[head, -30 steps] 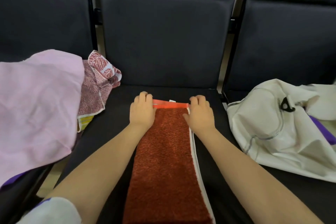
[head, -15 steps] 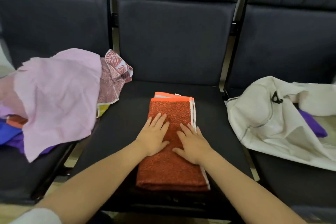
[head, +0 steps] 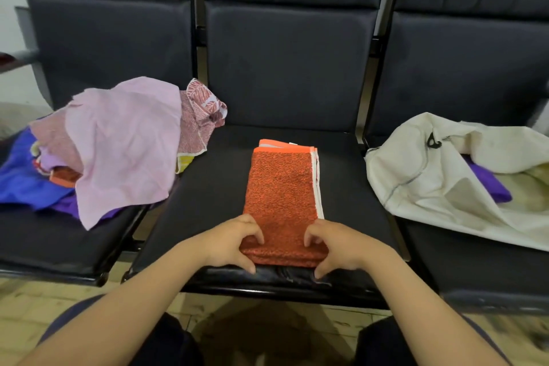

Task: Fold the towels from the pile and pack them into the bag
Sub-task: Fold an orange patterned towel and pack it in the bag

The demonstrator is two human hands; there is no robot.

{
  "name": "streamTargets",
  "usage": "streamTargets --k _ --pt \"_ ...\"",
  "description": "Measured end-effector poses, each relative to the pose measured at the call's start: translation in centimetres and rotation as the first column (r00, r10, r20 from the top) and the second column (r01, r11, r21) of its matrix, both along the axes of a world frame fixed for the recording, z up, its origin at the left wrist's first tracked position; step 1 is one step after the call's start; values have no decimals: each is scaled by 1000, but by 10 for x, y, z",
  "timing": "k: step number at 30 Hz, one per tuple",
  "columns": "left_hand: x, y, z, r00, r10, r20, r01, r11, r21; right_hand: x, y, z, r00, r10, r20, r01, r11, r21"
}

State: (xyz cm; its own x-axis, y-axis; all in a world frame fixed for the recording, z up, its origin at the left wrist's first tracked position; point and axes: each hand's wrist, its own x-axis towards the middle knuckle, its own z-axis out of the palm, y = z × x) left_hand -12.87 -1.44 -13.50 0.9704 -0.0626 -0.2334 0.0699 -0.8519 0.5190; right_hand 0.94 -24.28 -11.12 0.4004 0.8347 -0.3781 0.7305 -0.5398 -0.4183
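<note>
An orange-red towel (head: 282,193) with a white edge lies folded lengthwise on the middle seat (head: 214,187). My left hand (head: 230,242) grips its near left corner, fingers curled over the top and thumb at the fold. My right hand (head: 337,244) grips the near right corner the same way. The pile of towels (head: 118,145), pink on top with blue, purple and patterned ones beneath, sits on the left seat. The white bag (head: 430,178) lies open on the right seat with a purple cloth (head: 487,181) inside.
Three dark padded seats stand in a row with tall backrests (head: 285,62). Metal gaps separate the seats. The middle seat's front edge (head: 267,282) is just under my hands. Tiled floor and my knees lie below.
My hands slid from the towel's far end, pressed flat on its middle, then drew back to its near end and curled round the near corners. The view pulled back.
</note>
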Motion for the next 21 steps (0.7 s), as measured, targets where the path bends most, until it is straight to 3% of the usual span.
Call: streamTargets --k 4,6,9,11,14,18,21 --pt "-9 11 3 978 128 162 -126 992 -25 -1 -9 -2 989 -51 137 35 992 118" --pt "-6 10 6 944 281 173 -259 956 -135 0 -10 -1 991 -132 26 123 970 209" --pt "2 8 5 865 488 120 -429 841 -329 7 -7 -3 926 -285 -248 363 855 370" --pt "8 12 -1 823 565 51 -513 780 -358 11 -2 -11 899 -343 -272 432 797 422" --pt "15 15 -11 789 615 -2 -586 751 -303 15 8 -27 884 -430 -186 467 780 417" --pt "22 9 -24 784 614 90 -609 789 -78 14 21 -41 859 -512 -35 489 797 355" --pt "23 1 -25 798 581 157 -593 804 38 7 30 -41 854 -488 180 429 856 289"
